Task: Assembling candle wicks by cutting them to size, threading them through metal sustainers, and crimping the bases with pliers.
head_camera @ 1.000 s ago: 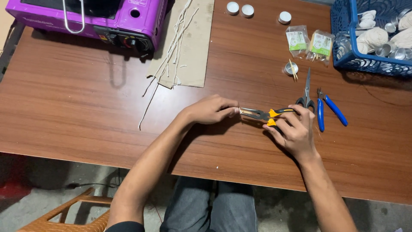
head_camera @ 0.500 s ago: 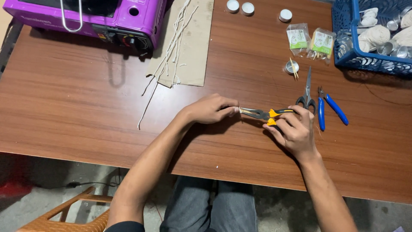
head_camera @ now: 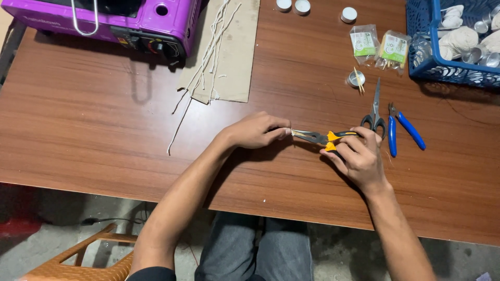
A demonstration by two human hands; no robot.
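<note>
My right hand (head_camera: 359, 156) grips the yellow-and-black handles of long-nose pliers (head_camera: 317, 137), whose jaws point left. My left hand (head_camera: 258, 130) is closed with its fingertips pinching a small pale piece (head_camera: 295, 133) right at the plier tips; the piece is too small to identify. Both hands rest low over the brown wooden table (head_camera: 94, 130), near its front edge.
Black-handled scissors (head_camera: 375, 112) and blue-handled cutters (head_camera: 403, 130) lie right of my right hand. A purple portable stove (head_camera: 109, 21) sits back left, beside cardboard (head_camera: 234, 57) with white wicks (head_camera: 205, 57). A blue basket (head_camera: 448, 67), two small packets (head_camera: 377, 44) and metal cups (head_camera: 355, 78) stand at the back right.
The pliers have shifted slightly and their jaws have come nearer my left fingertips. Both hands stay in nearly the same place.
</note>
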